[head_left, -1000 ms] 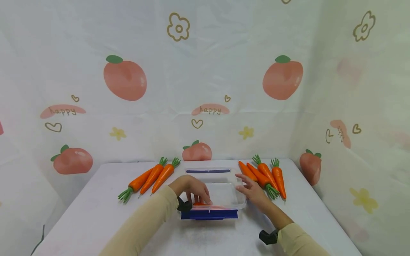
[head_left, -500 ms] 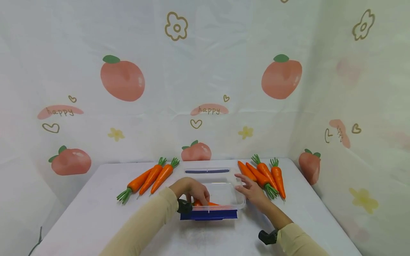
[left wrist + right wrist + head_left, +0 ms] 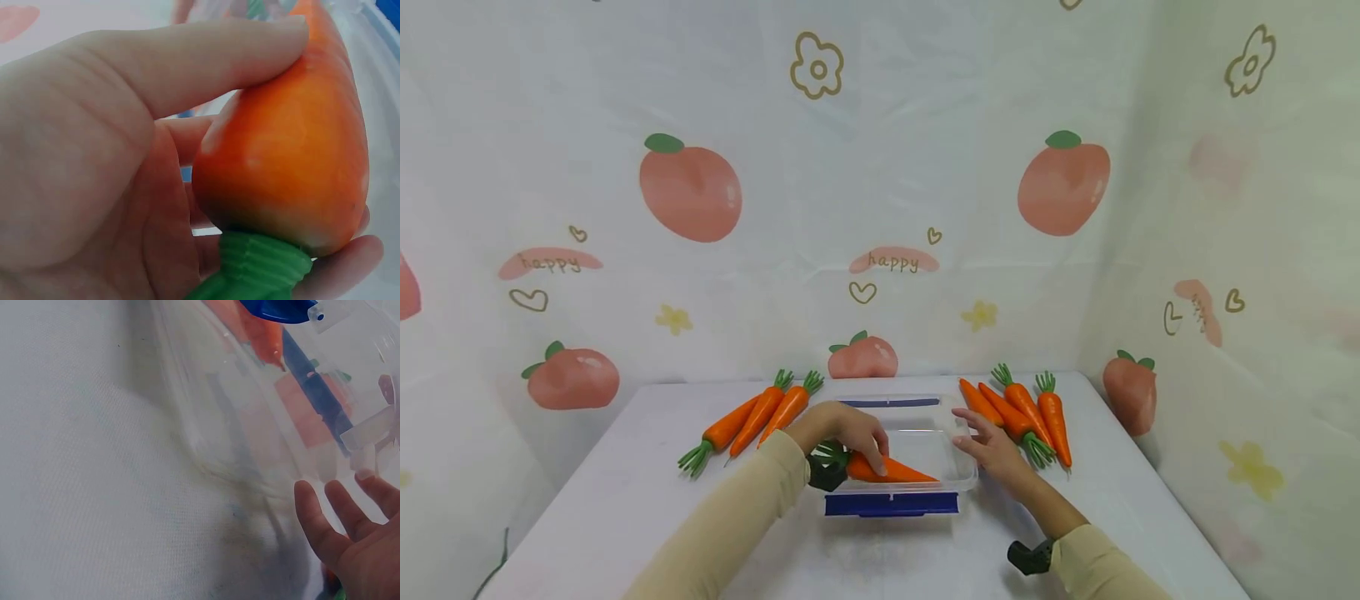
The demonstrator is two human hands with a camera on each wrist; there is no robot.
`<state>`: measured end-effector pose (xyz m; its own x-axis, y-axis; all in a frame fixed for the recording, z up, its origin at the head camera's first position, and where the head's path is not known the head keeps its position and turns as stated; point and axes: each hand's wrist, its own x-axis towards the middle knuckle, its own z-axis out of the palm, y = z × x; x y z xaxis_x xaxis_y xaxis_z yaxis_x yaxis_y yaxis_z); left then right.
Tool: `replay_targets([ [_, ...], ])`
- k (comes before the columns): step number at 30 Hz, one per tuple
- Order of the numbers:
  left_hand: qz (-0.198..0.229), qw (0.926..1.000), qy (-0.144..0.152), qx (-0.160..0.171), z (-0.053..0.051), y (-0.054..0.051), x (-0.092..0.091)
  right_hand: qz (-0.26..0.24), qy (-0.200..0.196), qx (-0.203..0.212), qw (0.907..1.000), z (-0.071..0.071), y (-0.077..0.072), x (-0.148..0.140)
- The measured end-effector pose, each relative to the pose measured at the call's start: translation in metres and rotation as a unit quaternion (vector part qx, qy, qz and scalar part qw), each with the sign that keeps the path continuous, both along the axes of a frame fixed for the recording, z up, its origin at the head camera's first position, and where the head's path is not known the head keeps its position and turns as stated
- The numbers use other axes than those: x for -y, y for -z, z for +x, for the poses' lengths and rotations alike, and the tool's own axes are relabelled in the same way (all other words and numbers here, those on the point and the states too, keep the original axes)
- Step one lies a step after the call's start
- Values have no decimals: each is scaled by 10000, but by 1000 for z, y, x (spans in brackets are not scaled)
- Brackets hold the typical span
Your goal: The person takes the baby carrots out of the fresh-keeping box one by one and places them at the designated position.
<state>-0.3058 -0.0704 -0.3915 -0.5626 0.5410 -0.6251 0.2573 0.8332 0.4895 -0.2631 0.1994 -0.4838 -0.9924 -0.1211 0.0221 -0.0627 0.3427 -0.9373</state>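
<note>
A clear plastic box (image 3: 961,468) with blue latches stands mid-table in the head view. My left hand (image 3: 856,429) reaches over its left side and grips an orange carrot (image 3: 901,472) just behind the front wall, tip pointing right. In the left wrist view the thumb lies across the carrot (image 3: 294,156), with fingers behind it and the green stem at the bottom. My right hand (image 3: 996,454) is at the box's right side, fingers spread and holding nothing. Its fingertips are close to the clear wall in the right wrist view; contact is unclear.
Three carrots (image 3: 760,419) lie on the white table (image 3: 595,492) left of the box. Several more carrots (image 3: 1051,417) lie behind and right of my right hand. A printed cloth (image 3: 895,167) hangs behind the table.
The carrot in my left hand has come up into fuller view, its tip extending farther right. The left hand has shifted slightly back and left; the right hand stays put.
</note>
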Motion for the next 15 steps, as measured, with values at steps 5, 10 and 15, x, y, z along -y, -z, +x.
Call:
replay_targets([
  [5,122,9993,7,-347,-1,-15,12,-136,22,121,9998,1,-2,0],
  [10,335,9977,-99,-586,-6,-30,27,-95,50,156,9998,1,-3,1],
  [15,673,9953,-574,-400,-12,-45,46,-27,26,127,9999,0,-3,1],
])
